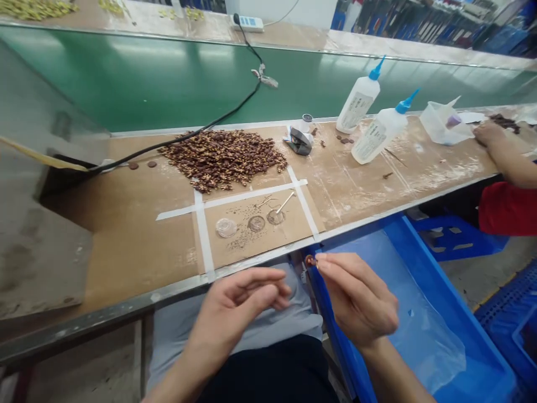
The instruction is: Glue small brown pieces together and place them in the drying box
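My right hand (pixel 361 296) pinches a small reddish-brown piece (pixel 311 261) between thumb and fingertips, over the near edge of the bench beside the blue bin. To its left, my left hand (pixel 241 308) hovers above my lap with fingers loosely bent and nothing visible in it. On the bench before my hands, a taped-off cardboard patch (pixel 268 243) bears a clear round dish (pixel 226 227), two dark round spots and a thin white stick (pixel 286 201). Behind it lies a heap of small brown and yellow pieces (pixel 226 159).
Two white bottles (pixel 358 103) with blue nozzles stand at the back right, near a clear plastic tub (pixel 445 123). A black cable (pixel 210 126) crosses the left side. The blue bin (pixel 419 291) holds a plastic liner. A co-worker's hand (pixel 493 134) is at far right.
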`<act>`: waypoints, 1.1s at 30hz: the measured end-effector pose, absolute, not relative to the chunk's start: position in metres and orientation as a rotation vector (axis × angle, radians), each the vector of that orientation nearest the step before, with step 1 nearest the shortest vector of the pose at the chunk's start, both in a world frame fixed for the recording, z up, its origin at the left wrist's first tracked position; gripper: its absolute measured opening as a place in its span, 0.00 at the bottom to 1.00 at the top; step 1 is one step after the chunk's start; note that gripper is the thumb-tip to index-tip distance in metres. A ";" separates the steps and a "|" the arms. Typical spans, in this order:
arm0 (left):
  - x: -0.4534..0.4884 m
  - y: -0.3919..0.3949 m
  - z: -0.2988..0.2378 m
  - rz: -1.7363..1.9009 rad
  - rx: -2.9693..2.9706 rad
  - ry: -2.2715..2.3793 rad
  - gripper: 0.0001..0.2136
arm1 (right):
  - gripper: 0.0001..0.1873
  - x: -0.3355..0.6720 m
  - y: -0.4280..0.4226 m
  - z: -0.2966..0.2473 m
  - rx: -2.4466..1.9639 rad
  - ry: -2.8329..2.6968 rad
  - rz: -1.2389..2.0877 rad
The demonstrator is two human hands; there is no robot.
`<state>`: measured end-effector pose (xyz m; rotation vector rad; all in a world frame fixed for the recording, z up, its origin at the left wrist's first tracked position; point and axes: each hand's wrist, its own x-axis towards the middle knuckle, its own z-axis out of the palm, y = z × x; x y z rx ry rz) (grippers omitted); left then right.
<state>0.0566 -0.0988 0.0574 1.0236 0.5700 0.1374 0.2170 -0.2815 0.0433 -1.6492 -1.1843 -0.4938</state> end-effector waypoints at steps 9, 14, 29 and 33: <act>0.068 -0.106 0.068 0.163 0.869 0.572 0.17 | 0.20 0.200 -0.284 0.044 -1.570 -1.512 -0.439; 0.061 -0.102 0.071 0.180 0.956 0.600 0.16 | 0.11 0.198 -0.279 0.057 -1.577 -1.575 -0.394; 0.052 -0.089 0.057 0.167 0.579 0.465 0.17 | 0.31 0.174 -0.242 0.045 -1.531 -0.912 0.087; 0.051 -0.089 0.055 0.170 0.558 0.433 0.17 | 0.30 0.172 -0.239 0.047 -1.514 -0.896 0.128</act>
